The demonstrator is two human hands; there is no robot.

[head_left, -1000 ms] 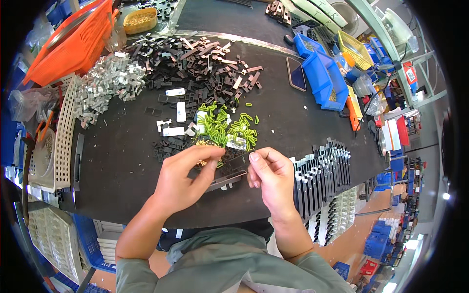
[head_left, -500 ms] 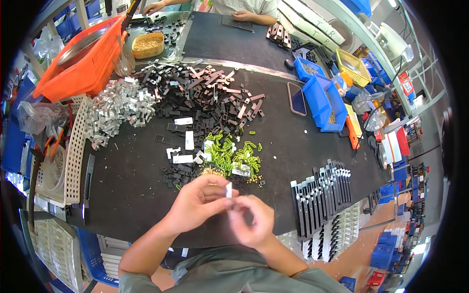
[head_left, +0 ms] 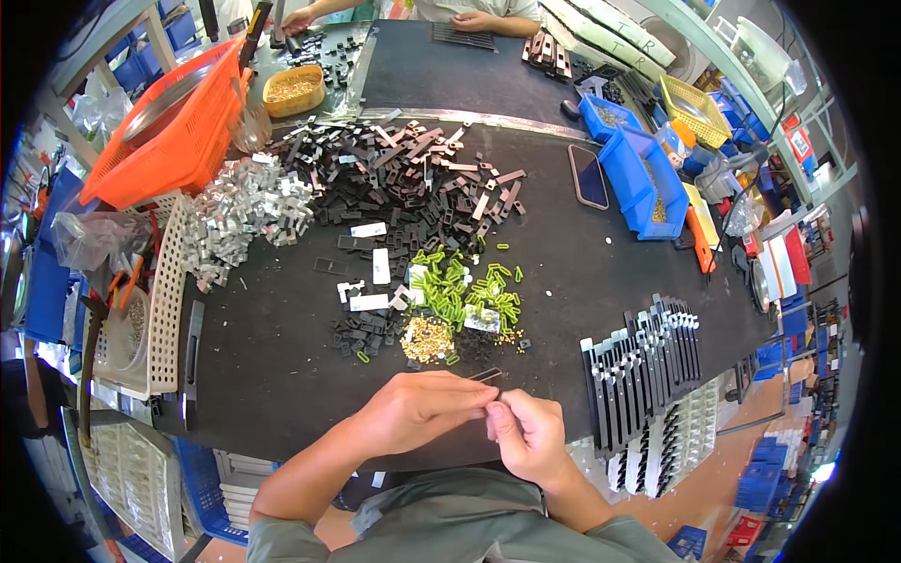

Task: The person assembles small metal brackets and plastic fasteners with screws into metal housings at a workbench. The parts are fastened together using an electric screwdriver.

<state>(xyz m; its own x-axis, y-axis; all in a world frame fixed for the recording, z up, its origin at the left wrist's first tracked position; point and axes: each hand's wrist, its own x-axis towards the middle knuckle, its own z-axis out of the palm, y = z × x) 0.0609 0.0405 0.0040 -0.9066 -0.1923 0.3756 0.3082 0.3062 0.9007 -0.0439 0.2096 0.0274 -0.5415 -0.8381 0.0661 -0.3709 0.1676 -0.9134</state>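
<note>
My left hand (head_left: 419, 410) and my right hand (head_left: 531, 430) meet over the near edge of the dark table. Between them is a small dark rectangular piece (head_left: 487, 375), its far end showing past my left fingertips. The left fingers are pressed together on it, while the right thumb and forefinger pinch at its near end. Whatever else lies in that pinch is hidden. Just beyond my hands sit a heap of tiny brass-coloured parts (head_left: 427, 341), a pile of green oval rings (head_left: 466, 289), small black pieces (head_left: 364, 334) and white rectangular blocks (head_left: 380, 266).
Heaps of silvery brackets (head_left: 246, 214) and dark flat strips (head_left: 413, 188) cover the far left. Black bar assemblies (head_left: 643, 380) stand in a row at the right. A phone (head_left: 588, 176), blue bins (head_left: 643, 188) and an orange basket (head_left: 169, 131) flank the table. A co-worker's hands (head_left: 475, 22) show opposite.
The piece in my hands was tilted up with a bright face showing; now it lies flatter and looks dark. My right fingers have closed in on its end. The view has shifted slightly.
</note>
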